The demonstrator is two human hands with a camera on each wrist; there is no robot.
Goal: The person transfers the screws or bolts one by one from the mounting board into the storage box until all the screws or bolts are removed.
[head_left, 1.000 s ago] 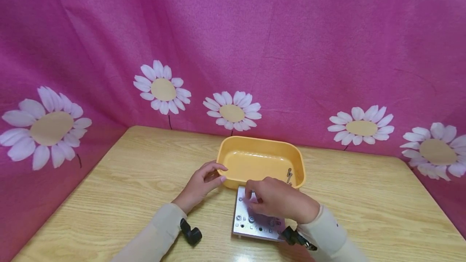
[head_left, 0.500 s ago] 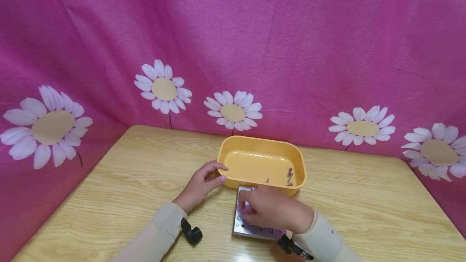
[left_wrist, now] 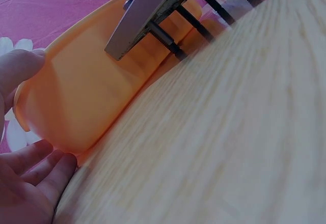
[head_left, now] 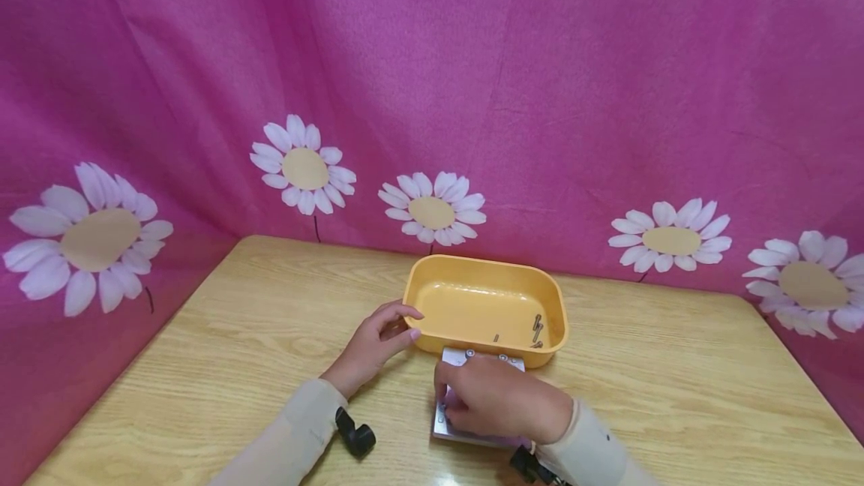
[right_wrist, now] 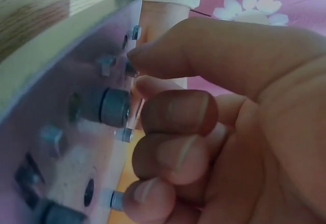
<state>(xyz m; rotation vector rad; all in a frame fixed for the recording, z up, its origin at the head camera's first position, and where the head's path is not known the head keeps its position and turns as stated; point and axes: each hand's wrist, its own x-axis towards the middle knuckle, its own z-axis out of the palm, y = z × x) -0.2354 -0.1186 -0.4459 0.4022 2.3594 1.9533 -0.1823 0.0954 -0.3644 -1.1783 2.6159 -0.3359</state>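
My left hand (head_left: pixel 370 341) holds the left front corner of a yellow plastic tub (head_left: pixel 432 339). In the left wrist view its thumb (left_wrist: pixel 24 63) lies at the rim and its fingers (left_wrist: pixel 58 175) reach the tub's base. My right hand (head_left: pixel 502 398) is over a metal plate (head_left: pixel 456 357) set with socket-head bolts, in front of the tub. The right wrist view shows thumb and index finger pinching a small bolt (right_wrist: pixel 131 69) near the plate's edge, the other fingers curled. A larger bolt (right_wrist: pixel 116 107) stands beside them. The hand hides much of the plate.
Several loose bolts (head_left: pixel 537 328) lie at the tub's right end, and a small pin-like piece (head_left: pixel 496 337) near its front wall. Threaded shanks (left_wrist: pixel 196 23) stick out beneath the plate. A flowered pink cloth (head_left: pixel 540 96) hangs behind the wooden table (head_left: pixel 648 351).
My right hand has moved left and nearer across the plate, toward its near left corner, uncovering bolts at the far edge. The left hand stays at the tub.
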